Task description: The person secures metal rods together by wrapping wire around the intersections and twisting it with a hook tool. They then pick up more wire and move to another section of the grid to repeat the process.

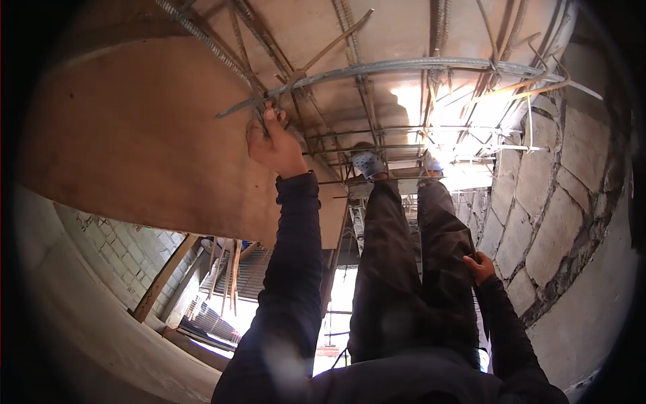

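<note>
My left hand (276,143) is raised, its fingers closed around a ribbed steel rebar (212,44) where it meets a long crosswise rebar (397,65). Whether a tie wire is between the fingertips is too small to tell. Beside my right thigh, my right hand (480,268) is closed on a slim dark tool (472,244). Its kind cannot be made out against the dark trousers (383,269).
Several more rebars and bent bars lie over the boards around my shoes (369,163). A curved brown plywood panel (148,135) is at left, a stone wall (538,202) at right. Below left are a wooden post (161,279) and a block wall (121,246).
</note>
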`<state>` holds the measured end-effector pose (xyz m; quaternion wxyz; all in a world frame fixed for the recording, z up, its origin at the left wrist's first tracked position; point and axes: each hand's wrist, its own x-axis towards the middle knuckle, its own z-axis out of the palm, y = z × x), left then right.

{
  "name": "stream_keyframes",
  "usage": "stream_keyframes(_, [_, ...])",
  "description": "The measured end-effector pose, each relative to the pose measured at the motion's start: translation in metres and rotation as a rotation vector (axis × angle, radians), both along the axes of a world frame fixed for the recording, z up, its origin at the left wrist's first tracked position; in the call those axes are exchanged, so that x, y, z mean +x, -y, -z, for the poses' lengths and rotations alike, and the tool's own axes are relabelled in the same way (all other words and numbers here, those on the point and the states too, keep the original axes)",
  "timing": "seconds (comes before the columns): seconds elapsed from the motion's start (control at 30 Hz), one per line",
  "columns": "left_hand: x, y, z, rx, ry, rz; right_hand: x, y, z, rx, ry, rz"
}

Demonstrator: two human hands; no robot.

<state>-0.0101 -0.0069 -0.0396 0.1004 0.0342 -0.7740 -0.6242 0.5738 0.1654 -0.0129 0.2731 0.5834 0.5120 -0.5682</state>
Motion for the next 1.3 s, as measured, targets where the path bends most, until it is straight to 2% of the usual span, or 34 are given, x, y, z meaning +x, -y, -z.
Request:
stream_keyframes(0.1, [0.001,0.000,0.006,0.087,0.039,0.024,0.007,0.004,-0.001,-0.007,0.028,0.020])
stream_keyframes(0.17, [0.000,0.000,0.006,-0.139,-0.044,0.028,0.011,0.007,0.001,0.002,0.050,-0.006])
stream_keyframes(0.27, [0.003,-0.006,0.009,-0.028,-0.057,-0.042,0.024,0.008,0.004,0.004,0.038,0.014])
stream_keyframes(0.5, [-0.004,-0.005,-0.014,-0.105,0.056,-0.054,0.009,0.007,-0.001,-0.032,0.089,0.021])
stream_keyframes(0.57, [-0.011,-0.001,-0.018,-0.221,0.050,0.018,0.009,0.006,-0.001,-0.016,0.092,0.002])
stream_keyframes(0.8, [-0.023,-0.003,-0.043,-0.244,0.140,0.134,0.018,0.000,0.005,0.037,0.039,-0.071])
stream_keyframes(0.87, [-0.031,0.013,-0.032,-0.483,0.104,0.218,0.023,-0.002,0.010,0.039,0.011,-0.066])
stream_keyframes(1.0, [-0.019,0.007,-0.034,-0.406,0.045,0.231,0.026,-0.004,0.013,0.058,0.029,-0.093])
stream_keyframes(1.07, [-0.016,0.004,-0.037,-0.386,0.108,0.183,0.024,-0.004,0.008,0.058,0.044,-0.077])
stream_keyframes(1.13, [-0.024,0.009,-0.027,-0.436,0.059,0.207,0.016,-0.006,0.002,0.015,0.005,0.007])
stream_keyframes(1.3, [-0.027,0.008,-0.023,-0.476,0.034,0.244,0.034,0.002,0.019,0.083,0.027,-0.040])
